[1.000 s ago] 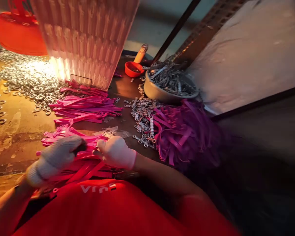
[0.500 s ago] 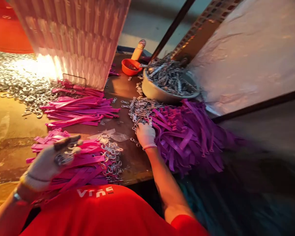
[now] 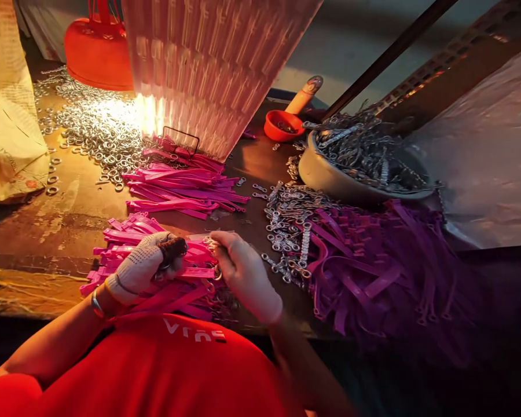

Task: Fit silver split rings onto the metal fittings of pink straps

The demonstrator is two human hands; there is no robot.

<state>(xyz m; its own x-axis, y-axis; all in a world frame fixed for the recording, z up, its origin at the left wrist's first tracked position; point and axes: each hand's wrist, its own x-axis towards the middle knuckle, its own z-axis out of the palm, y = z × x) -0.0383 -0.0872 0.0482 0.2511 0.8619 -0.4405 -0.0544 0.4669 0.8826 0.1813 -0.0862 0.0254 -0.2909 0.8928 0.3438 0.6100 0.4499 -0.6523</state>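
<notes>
Grip unclear on the gloved left hand [image 3: 145,264], its fingers curled; the right hand [image 3: 248,277] angles inward over pink straps [image 3: 195,272], fingers bent, its hold also unclear

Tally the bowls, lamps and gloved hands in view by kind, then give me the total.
Small orange-red round bowl: 1
Large pale round bowl: 1
Red rounded lamp: 1
White-gloved left hand and right hand: 2
Total: 5
</notes>
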